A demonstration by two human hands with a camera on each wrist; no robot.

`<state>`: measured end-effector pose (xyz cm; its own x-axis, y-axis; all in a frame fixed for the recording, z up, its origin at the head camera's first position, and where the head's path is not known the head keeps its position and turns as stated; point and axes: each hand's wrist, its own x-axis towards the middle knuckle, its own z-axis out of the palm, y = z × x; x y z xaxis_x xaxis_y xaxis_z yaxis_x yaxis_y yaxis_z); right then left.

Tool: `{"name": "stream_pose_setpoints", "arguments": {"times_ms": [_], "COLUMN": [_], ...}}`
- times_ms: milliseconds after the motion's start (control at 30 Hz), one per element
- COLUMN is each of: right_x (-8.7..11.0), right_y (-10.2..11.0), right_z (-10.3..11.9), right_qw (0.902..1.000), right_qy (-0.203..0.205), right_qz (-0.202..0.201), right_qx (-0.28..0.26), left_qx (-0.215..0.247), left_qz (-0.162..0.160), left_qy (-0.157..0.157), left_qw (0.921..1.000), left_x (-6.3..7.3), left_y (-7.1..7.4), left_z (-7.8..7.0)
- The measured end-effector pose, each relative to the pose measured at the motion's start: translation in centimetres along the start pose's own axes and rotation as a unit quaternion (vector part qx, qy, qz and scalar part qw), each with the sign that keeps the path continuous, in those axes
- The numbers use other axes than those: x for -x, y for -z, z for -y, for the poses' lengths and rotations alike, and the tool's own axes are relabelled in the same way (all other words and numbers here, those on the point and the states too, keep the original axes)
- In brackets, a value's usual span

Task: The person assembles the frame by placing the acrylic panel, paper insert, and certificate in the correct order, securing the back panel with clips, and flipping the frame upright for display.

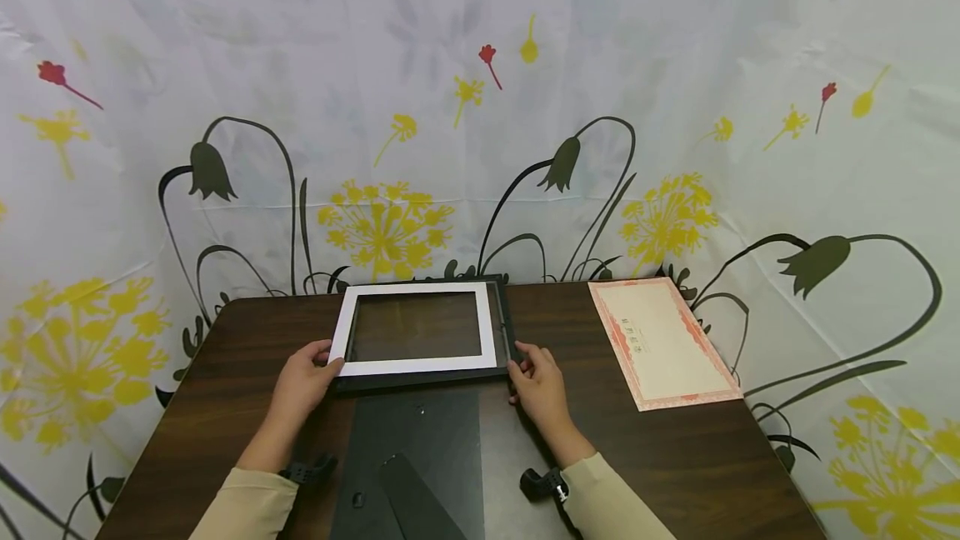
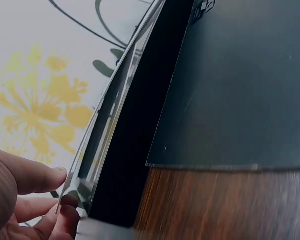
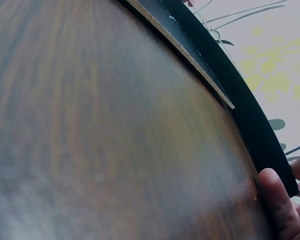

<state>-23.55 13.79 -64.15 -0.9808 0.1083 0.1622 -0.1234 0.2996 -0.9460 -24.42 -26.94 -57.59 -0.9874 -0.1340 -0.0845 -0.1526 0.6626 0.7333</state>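
Observation:
A black picture frame (image 1: 420, 380) lies at the back of the table. Over it sits a white mat (image 1: 408, 367) with a rectangular window, shifted toward the frame's left. My left hand (image 1: 303, 377) pinches the mat at its front left corner; in the left wrist view, thumb and fingers (image 2: 40, 177) close on a thin edge standing above the dark frame side (image 2: 135, 125). At the frame's front right corner, my right hand (image 1: 538, 382) grips the black rim, also visible in the right wrist view as a dark bar (image 3: 255, 130) between thumb and fingers (image 3: 275, 187).
A dark backing board (image 1: 416, 432) with a stand leg (image 1: 420, 498) lies in front of the frame, between the forearms. To the right is a cream sheet with a red patterned border (image 1: 663, 340). A flower-printed curtain (image 1: 480, 107) hangs behind the brown table (image 1: 585, 332).

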Motion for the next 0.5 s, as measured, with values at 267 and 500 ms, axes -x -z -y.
{"name": "stream_pose_setpoints", "arguments": {"times_ms": [267,500], "right_x": [0.1,0.0], "right_y": [-0.1,0.1], "right_z": [0.0,0.0], "right_qw": [1.0000,0.9999], "right_qy": [-0.003,-0.007], "right_qz": [0.000,0.005], "right_qx": [-0.002,0.006], "left_qx": [-0.015,-0.032], "left_qz": [0.004,-0.001], "left_qy": [-0.025,-0.039], "left_qw": [0.9996,0.9987], "left_x": [-0.4,-0.5], "left_y": [-0.9,-1.7], "left_z": [-0.7,-1.1]}}
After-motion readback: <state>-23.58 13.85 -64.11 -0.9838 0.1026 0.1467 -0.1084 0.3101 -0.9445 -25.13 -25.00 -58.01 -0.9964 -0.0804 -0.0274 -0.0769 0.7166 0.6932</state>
